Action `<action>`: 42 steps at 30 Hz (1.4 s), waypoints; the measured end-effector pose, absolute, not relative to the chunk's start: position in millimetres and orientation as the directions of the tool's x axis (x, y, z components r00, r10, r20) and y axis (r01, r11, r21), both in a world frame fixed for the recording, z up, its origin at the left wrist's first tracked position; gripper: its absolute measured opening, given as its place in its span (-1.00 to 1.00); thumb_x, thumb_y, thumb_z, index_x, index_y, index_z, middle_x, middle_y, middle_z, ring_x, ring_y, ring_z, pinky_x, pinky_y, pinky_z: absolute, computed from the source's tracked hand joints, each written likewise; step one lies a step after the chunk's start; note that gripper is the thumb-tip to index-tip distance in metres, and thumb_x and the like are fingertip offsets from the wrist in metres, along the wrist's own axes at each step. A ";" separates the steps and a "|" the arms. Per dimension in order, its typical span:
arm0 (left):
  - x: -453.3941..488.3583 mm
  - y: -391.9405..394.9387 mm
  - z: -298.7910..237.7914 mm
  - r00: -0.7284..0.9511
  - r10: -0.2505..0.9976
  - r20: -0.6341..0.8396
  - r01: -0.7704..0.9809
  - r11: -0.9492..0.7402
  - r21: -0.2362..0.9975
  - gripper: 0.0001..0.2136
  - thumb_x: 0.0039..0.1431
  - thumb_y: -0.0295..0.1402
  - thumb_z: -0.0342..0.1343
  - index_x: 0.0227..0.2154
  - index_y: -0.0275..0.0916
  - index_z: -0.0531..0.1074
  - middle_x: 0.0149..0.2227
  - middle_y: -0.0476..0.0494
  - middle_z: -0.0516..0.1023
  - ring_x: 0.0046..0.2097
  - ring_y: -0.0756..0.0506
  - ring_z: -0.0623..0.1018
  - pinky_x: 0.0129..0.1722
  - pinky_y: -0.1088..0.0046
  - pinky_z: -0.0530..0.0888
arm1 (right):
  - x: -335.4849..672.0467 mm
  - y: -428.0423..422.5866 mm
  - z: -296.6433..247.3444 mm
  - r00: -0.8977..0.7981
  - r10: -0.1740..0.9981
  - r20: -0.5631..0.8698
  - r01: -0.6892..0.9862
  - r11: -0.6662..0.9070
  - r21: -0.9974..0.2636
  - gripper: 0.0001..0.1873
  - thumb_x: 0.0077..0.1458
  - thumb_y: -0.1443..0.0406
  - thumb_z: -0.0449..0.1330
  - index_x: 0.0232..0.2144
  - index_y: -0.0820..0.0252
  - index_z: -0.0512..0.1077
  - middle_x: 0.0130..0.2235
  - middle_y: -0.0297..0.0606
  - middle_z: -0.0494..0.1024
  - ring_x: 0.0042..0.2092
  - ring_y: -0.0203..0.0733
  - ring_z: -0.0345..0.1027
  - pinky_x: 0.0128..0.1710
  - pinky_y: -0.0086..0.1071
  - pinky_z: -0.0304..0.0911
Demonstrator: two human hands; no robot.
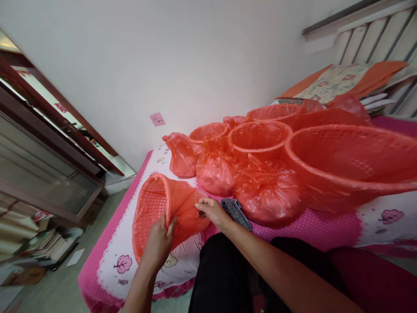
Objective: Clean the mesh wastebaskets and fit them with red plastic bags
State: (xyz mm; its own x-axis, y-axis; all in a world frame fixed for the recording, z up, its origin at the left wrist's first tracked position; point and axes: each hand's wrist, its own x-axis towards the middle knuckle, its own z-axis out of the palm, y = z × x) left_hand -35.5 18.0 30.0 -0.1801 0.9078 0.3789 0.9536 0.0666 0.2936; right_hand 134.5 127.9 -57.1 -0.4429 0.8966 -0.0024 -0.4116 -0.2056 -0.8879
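Observation:
An orange mesh plastic basket [156, 208] lies on its side at the near edge of the bed, its mouth turned left, with a thin orange plastic bag over its body. My left hand [159, 241] grips the basket's rim and side from below. My right hand [211, 211] pinches the bag at the basket's bottom end. A grey cloth [235, 212] lies just right of my right hand.
Several more orange baskets [259, 137], most wrapped in orange bags [269, 189], crowd the bed, the largest [352, 161] at right. The bed has a pink and white cover [325, 226]. A wooden cabinet [42, 143] and piled papers [39, 243] stand at left. Pillows [339, 80] lie by the headboard.

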 end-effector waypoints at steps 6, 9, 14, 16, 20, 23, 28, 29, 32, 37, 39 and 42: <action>-33.8 10.5 22.1 -0.160 0.937 0.309 0.934 0.042 0.356 -0.65 0.31 -0.17 -0.06 -0.11 -0.26 0.52 -0.23 -0.35 0.73 -0.19 -0.33 0.72 -0.16 0.12 0.63 | 145.6 138.8 -62.8 -0.278 0.961 0.011 -0.377 -0.098 -0.921 -0.69 0.05 0.07 0.31 -0.52 0.14 0.41 -0.51 -0.36 0.51 -0.46 -0.28 0.37 -0.42 -0.41 0.25; -32.6 6.2 20.1 -0.100 0.947 0.304 0.940 -0.011 0.342 -0.66 0.32 -0.21 -0.06 -0.07 -0.23 0.54 -0.23 -0.30 0.74 -0.19 -0.31 0.73 -0.16 0.15 0.63 | 151.3 142.2 -56.0 -0.153 0.986 0.060 -0.379 -0.002 -0.925 -0.70 0.11 0.03 0.22 -0.44 0.12 0.40 -0.42 -0.33 0.52 -0.40 -0.23 0.40 -0.37 -0.37 0.29; -34.5 3.7 25.0 -0.055 0.975 0.216 0.953 -0.014 0.303 -0.63 0.32 -0.23 -0.11 -0.08 -0.26 0.55 -0.29 -0.32 0.73 -0.21 -0.33 0.72 -0.18 0.15 0.62 | 157.3 137.7 -34.8 0.013 0.978 0.206 -0.328 0.199 -0.924 -0.78 0.13 0.10 0.23 -0.29 0.09 0.45 -0.27 -0.27 0.56 -0.20 -0.14 0.45 -0.13 -0.27 0.35; -36.1 5.0 31.3 -0.025 0.987 0.156 0.956 -0.021 0.291 -0.65 0.33 -0.25 -0.12 -0.11 -0.23 0.55 -0.25 -0.31 0.73 -0.17 -0.32 0.72 -0.13 0.16 0.61 | 157.4 133.5 -29.2 0.034 0.954 0.299 -0.279 0.296 -0.913 -0.82 0.16 0.14 0.22 -0.26 0.09 0.47 -0.21 -0.24 0.58 -0.15 -0.11 0.46 -0.07 -0.26 0.35; -34.1 5.8 53.0 0.089 0.996 0.030 0.939 -0.094 0.332 -0.65 0.41 -0.26 -0.15 -0.10 -0.17 0.56 -0.11 -0.25 0.72 -0.10 -0.24 0.69 -0.04 0.25 0.55 | 154.6 128.8 -27.9 0.060 0.898 0.436 -0.173 0.440 -0.881 -0.85 0.24 0.18 0.15 -0.24 0.10 0.45 -0.18 -0.19 0.60 -0.15 -0.10 0.49 -0.12 -0.27 0.36; -26.3 2.6 72.1 0.152 0.985 -0.077 0.955 -0.126 0.269 -0.64 0.45 -0.32 -0.18 -0.08 -0.18 0.56 -0.13 -0.22 0.71 -0.13 -0.19 0.66 -0.01 0.27 0.49 | 155.3 128.5 -27.6 0.070 0.884 0.462 -0.171 0.467 -0.867 -0.80 0.27 0.16 0.11 -0.25 0.12 0.46 -0.21 -0.21 0.59 -0.16 -0.11 0.48 -0.13 -0.27 0.33; -12.4 2.9 91.1 0.108 0.970 -0.219 0.994 -0.111 0.000 -0.56 0.31 -0.56 -0.17 0.07 -0.21 0.53 -0.12 -0.22 0.68 -0.05 -0.24 0.64 -0.04 0.20 0.39 | 164.4 131.7 -20.1 0.076 0.899 0.432 -0.244 0.437 -0.866 -0.75 0.27 0.12 0.14 -0.37 0.12 0.46 -0.34 -0.32 0.51 -0.25 -0.17 0.35 -0.17 -0.30 0.25; -11.0 4.7 92.6 0.102 0.968 -0.230 0.993 -0.112 -0.028 -0.54 0.30 -0.58 -0.17 0.08 -0.20 0.53 -0.10 -0.23 0.69 -0.02 -0.25 0.64 -0.03 0.19 0.39 | 166.1 133.5 -19.6 0.065 0.911 0.408 -0.265 0.410 -0.873 -0.73 0.26 0.11 0.16 -0.40 0.12 0.45 -0.37 -0.34 0.48 -0.28 -0.19 0.33 -0.20 -0.31 0.23; -10.9 10.1 94.1 0.090 0.965 -0.245 0.989 -0.116 -0.092 -0.54 0.32 -0.60 -0.17 0.08 -0.20 0.54 -0.03 -0.25 0.69 0.05 -0.25 0.64 0.00 0.19 0.41 | 168.9 141.0 -22.0 0.039 0.939 0.341 -0.317 0.335 -0.887 -0.67 0.23 0.05 0.17 -0.46 0.12 0.42 -0.45 -0.39 0.41 -0.35 -0.22 0.26 -0.30 -0.33 0.17; -9.5 8.2 90.4 0.078 0.988 -0.136 0.995 -0.085 -0.049 -0.48 0.32 -0.37 0.17 0.33 -0.16 0.35 0.22 -0.32 0.58 0.25 -0.32 0.55 0.23 0.07 0.40 | 172.0 154.3 -27.0 0.003 0.965 0.261 -0.401 0.240 -0.884 -0.62 0.17 -0.01 0.20 -0.50 0.10 0.37 -0.48 -0.43 0.33 -0.40 -0.26 0.19 -0.35 -0.35 0.11; 1.8 7.6 87.5 0.108 0.994 -0.021 0.993 -0.107 0.041 -0.21 0.18 -0.27 0.37 0.43 -0.15 0.20 0.29 -0.36 0.51 0.31 -0.35 0.49 0.28 0.04 0.40 | 174.9 157.6 -25.1 -0.042 0.968 0.247 -0.423 0.207 -0.882 -0.62 0.13 -0.01 0.24 -0.51 0.11 0.37 -0.50 -0.44 0.33 -0.42 -0.28 0.18 -0.35 -0.36 0.11; 32.0 17.3 82.2 0.164 0.974 0.160 0.972 -0.187 0.141 -0.14 0.19 -0.17 0.37 0.46 -0.17 0.09 0.30 -0.38 0.49 0.30 -0.32 0.51 0.24 0.08 0.45 | 180.6 158.2 -18.3 -0.156 0.953 0.258 -0.434 0.168 -0.885 -0.63 0.06 0.00 0.32 -0.54 0.13 0.41 -0.50 -0.42 0.39 -0.43 -0.30 0.20 -0.34 -0.36 0.13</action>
